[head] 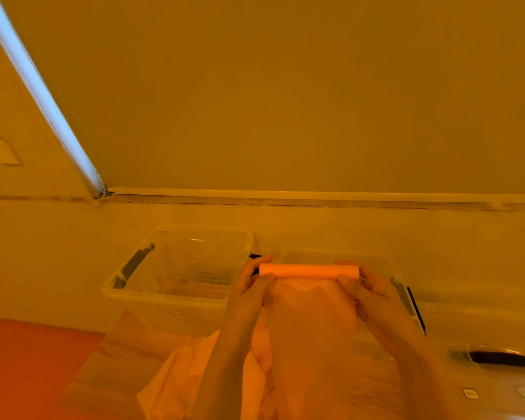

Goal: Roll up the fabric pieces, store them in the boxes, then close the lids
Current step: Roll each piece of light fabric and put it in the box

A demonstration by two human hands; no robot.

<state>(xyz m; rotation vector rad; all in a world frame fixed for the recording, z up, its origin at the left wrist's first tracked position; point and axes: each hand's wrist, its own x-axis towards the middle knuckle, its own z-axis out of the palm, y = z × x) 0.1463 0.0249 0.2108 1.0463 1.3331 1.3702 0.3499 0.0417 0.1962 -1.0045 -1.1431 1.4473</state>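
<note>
We are pinching each end of the fabric roll (309,271) with left hand (253,283) and right hand (365,287), keeping it tight above the open clear box (182,268).

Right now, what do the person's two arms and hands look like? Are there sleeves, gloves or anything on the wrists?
Both forearms are bare as far as the frame shows: no sleeve reaches the wrists. The left hand and the right hand wear no gloves. I see no watch, bracelet or ring, though the strong orange light and some blur could hide small things.
</note>
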